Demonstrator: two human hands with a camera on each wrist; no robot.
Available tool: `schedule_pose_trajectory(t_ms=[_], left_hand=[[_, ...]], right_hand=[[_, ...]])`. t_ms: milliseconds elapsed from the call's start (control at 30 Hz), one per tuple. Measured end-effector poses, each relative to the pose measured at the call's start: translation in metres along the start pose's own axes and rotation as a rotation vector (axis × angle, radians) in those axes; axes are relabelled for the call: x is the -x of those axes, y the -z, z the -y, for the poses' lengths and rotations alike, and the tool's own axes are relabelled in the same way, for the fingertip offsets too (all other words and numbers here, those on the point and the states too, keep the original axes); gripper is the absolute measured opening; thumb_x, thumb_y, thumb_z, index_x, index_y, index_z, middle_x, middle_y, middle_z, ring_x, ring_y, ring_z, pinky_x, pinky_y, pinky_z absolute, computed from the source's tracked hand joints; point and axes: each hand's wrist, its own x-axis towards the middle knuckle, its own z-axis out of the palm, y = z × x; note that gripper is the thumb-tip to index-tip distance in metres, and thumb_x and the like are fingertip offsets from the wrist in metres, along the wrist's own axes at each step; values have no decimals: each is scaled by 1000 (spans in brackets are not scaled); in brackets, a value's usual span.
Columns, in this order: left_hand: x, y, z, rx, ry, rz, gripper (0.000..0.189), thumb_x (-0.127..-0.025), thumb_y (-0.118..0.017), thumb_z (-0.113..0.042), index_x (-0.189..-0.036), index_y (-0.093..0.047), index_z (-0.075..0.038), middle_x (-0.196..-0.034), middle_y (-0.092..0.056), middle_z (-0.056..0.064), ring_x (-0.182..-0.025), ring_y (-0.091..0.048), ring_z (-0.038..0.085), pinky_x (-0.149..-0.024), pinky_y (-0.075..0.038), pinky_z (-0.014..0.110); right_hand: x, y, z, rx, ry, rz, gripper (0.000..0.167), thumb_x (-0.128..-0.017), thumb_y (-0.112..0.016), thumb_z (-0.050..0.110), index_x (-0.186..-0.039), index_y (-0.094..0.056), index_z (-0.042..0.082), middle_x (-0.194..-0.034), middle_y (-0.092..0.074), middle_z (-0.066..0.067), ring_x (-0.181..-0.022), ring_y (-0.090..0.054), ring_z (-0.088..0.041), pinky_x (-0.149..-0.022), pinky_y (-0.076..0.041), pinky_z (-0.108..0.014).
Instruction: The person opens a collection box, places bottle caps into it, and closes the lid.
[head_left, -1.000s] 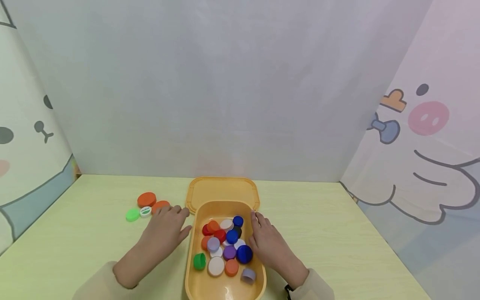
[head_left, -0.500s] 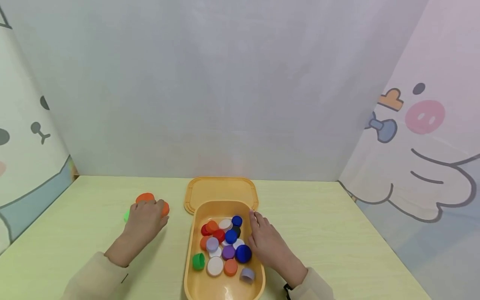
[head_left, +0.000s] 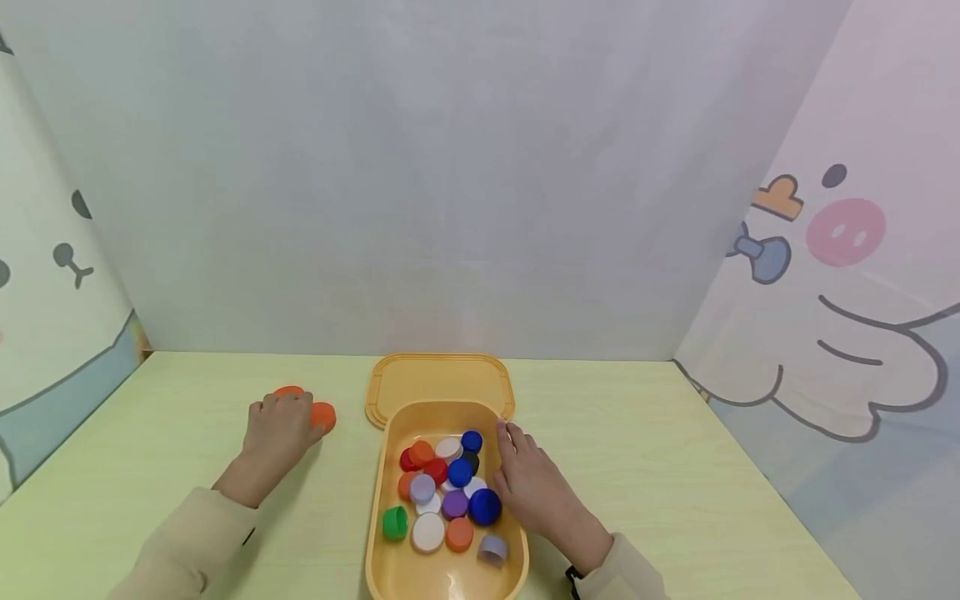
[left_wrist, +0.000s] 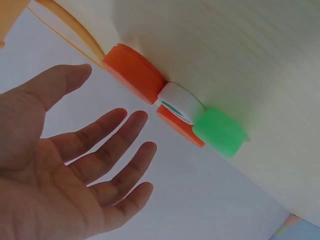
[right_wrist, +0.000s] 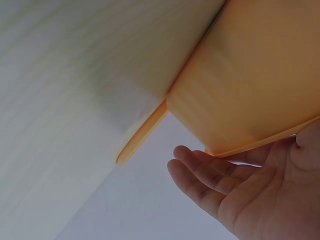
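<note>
Over a small group of bottle caps at the left, my left hand [head_left: 272,437] hovers with its fingers spread and loosely bent. In the left wrist view an orange cap [left_wrist: 132,74], a white cap [left_wrist: 180,101], a green cap [left_wrist: 220,132] and a second orange cap [left_wrist: 179,126] lie just beyond the fingertips, apart from them. From above, the hand hides the white and green ones. My right hand [head_left: 538,492] rests on the right rim of a yellow-orange plastic box [head_left: 372,542], fingers mostly straight. Several caps of mixed colours, such as a green cap [head_left: 395,523], lie inside.
A matching flat lid [head_left: 441,379] lies on the pale wooden table [head_left: 637,467] behind the box and touches or nearly touches it. A grey-white cloth [head_left: 420,183] hangs at the table's back edge. Cartoon-printed cloths stand at both sides.
My left hand has moved left, from beside the box to over the loose caps, now covering the green and white ones. The right hand stays on the box rim.
</note>
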Motion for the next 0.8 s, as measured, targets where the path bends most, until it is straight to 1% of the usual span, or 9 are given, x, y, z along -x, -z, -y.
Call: schedule_pose_trajectory(t_ms=[133, 367, 567, 800], left_hand=[[-3, -3, 2, 10, -1, -4, 33, -69, -76, -22, -71, -51, 1, -62, -49, 8, -61, -47, 31, -56, -38, 42], [-9, -9, 5, 28, 1, 58, 32, -72, -73, -22, -76, -52, 2, -70, -53, 12, -70, -50, 37, -60, -39, 46], [-12, -11, 7, 29, 7, 82, 32, -71, -73, -22, -74, -51, 1, -69, -52, 11, -69, -50, 37, -60, -39, 46], [-15, -10, 9, 72, 52, 164, 28, -72, -68, -20, -75, -51, 2, -69, -49, 9, -70, -48, 35, -61, -37, 44]], right_hand=[[0, 0, 0, -4, -2, 1, 55, -92, -43, 20, -140, -29, -3, -139, -38, -22, -126, -41, -35, -98, -39, -49], [0, -1, -1, -3, 1, -4, 56, -92, -43, 20, -140, -29, -3, -139, -38, -21, -125, -41, -34, -98, -39, -48], [0, -2, -2, 0, -3, -10, 56, -92, -43, 22, -141, -29, -2, -139, -38, -21, -126, -41, -35, -99, -39, -48], [0, -3, -2, -1, -3, -14, 56, -92, -43, 21, -141, -29, -2, -139, -38, -21, -126, -41, -35, -99, -38, -48]])
